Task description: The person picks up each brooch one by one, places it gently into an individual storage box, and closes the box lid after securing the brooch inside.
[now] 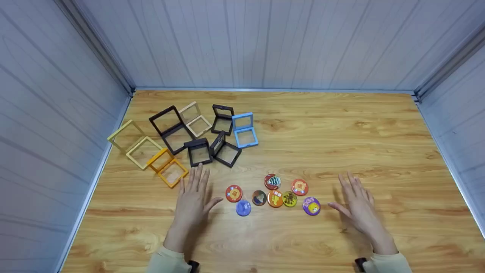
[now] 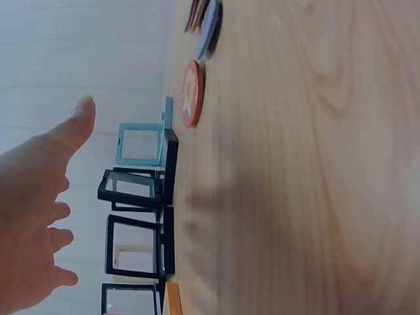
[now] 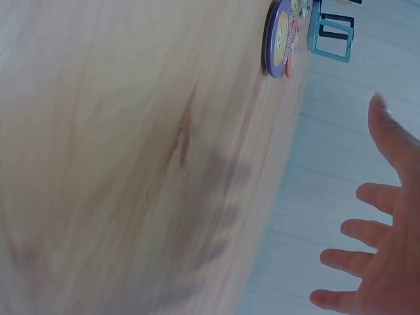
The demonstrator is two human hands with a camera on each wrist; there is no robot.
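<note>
White panel walls (image 1: 246,45) enclose a wood-grain bench (image 1: 363,148) at the back, left and right. Head view: eight badges (image 1: 259,198) lie flat in a loose group between the hands. Eight hinged frames (image 1: 172,129) stand with lids raised at the far left, among them an orange frame (image 1: 166,166), a blue frame (image 1: 243,129) and, closest to the left fingertips, a black frame (image 1: 198,145). Left hand (image 1: 190,201): fingers extended, thumb spread toward the left red badge (image 1: 233,193), nothing held. Right hand (image 1: 356,208): fingers extended, nothing held, just beside the purple badge (image 1: 311,206). Advisory: should a badge be lifted, pinch it by the rim; pressing the smooth face would probably make it slide. Part the orange badge (image 1: 275,198) from the yellow-green badge (image 1: 290,198) first, since their edges appear to touch.

Left wrist view: the thumb stands well apart from the four fingers, and the palm is free. Raised lids appear beyond the hand; keep the fingers clear of them, as a knock could tip a frame.

Right wrist view: the fingers are spread and free of contact. The purple badge partly hides a red one behind it; a thumb-and-index approach from its near side looks least obstructed.
</note>
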